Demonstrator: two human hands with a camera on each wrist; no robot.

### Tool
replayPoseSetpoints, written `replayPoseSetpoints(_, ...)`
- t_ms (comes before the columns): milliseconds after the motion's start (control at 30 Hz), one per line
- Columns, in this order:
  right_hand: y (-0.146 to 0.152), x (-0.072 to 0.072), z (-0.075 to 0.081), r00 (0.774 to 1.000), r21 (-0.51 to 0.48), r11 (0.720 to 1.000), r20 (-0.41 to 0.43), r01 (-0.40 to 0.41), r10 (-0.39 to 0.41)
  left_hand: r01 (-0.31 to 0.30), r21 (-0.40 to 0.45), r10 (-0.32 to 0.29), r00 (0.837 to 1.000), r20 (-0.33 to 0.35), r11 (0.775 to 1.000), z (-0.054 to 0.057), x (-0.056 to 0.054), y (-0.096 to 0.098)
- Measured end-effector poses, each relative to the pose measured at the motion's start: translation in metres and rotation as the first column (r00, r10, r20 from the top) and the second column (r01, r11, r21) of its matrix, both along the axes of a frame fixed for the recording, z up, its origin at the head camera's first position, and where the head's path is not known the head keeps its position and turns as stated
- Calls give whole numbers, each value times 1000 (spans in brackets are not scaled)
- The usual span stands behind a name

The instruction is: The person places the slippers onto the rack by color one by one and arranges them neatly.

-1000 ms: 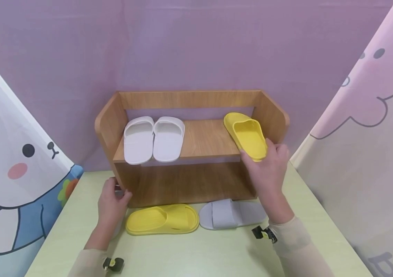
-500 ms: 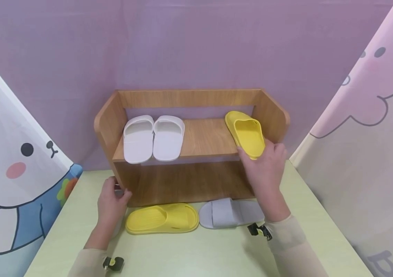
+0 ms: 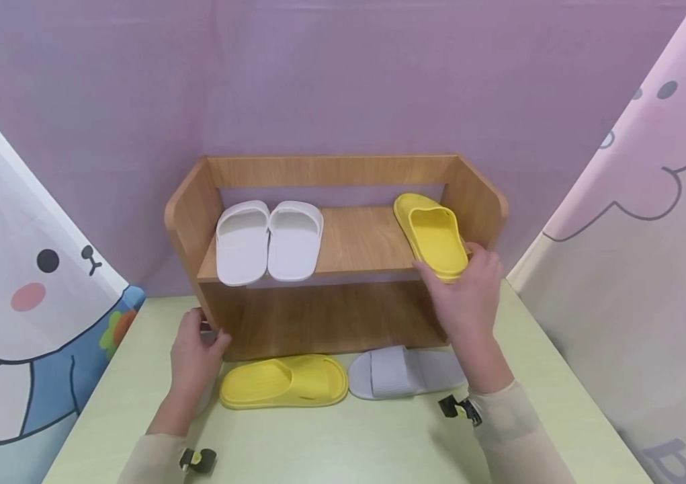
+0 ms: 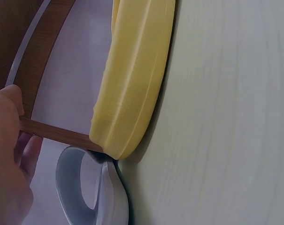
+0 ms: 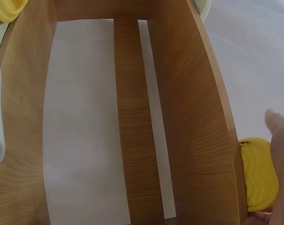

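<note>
My right hand point(image 3: 469, 289) holds a yellow slipper point(image 3: 439, 245) by its heel end, thumb on the left side and fingers on the right. This slipper lies at the right end of the upper shelf of a wooden shoe rack point(image 3: 355, 238), its heel at the shelf's front edge. In the right wrist view the slipper's ridged sole point(image 5: 259, 176) sticks out past the shelf edge. Low on the rack's left side panel point(image 3: 191, 222), my left hand point(image 3: 191, 353) grips the edge between thumb and fingers. A grey slipper point(image 4: 69, 183) lies beside that hand, mostly hidden in the head view.
Two white slippers point(image 3: 269, 245) stand side by side at the upper shelf's left. On the table point(image 3: 318, 444), before the rack, a second yellow slipper point(image 3: 282, 383) and another grey slipper point(image 3: 403, 373) lie sideways. A purple curtain point(image 3: 343, 81) hangs behind.
My right hand and the yellow slipper have shifted slightly left and back, then a little right and forward again. My left hand has stayed on the rack's side.
</note>
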State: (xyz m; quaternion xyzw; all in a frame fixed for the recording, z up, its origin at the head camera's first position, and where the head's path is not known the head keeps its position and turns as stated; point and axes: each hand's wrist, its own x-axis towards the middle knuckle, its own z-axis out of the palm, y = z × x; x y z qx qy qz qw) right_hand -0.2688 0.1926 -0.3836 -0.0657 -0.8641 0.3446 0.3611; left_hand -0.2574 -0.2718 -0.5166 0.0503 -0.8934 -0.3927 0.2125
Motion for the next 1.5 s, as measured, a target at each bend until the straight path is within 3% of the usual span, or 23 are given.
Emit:
replayPoseSetpoints(300, 18, 5, -14, 980, 48, 994, -169, -97, 104, 0, 0, 0, 1000, 6, 1000, 0, 1, 1)
replayPoseSetpoints(600, 44, 8, -28, 905, 42, 970, -353, -240, 239, -3, -7, 3, 1000, -12, 1000, -1, 0, 1)
replayPoseSetpoints(800, 55, 11, -38, 877, 5, 955, -394, -296, 274, -14, -9, 14, 1000, -10, 1000, -1, 1, 1)
replayPoseSetpoints(933, 53, 17, -36, 859, -28, 950, -438, -309, 267, -11, -13, 11, 1000, -22, 1000, -1, 1, 1)
replayPoseSetpoints(1100, 47, 28, -34, 867, -173, 934, -453, -311, 205, -4, -13, 4, 1000, -25, 1000, -1, 1, 1)
replayPoseSetpoints(1200, 54, 23, -47, 888, -230, 928, -424, -294, 176, -1, -11, 1, 1000, -20, 1000, 0, 1, 1)
replayPoseSetpoints(1400, 74, 11, -80, 948, -231, 941, -257, -248, 187, 0, -3, 0, 1000, -5, 1000, 1, 2, 0)
replayPoseSetpoints(1500, 79, 10, -92, 966, -230, 944, -157, -236, 204, 1, 1, -1, 1000, 1, 1000, 1, 2, 1)
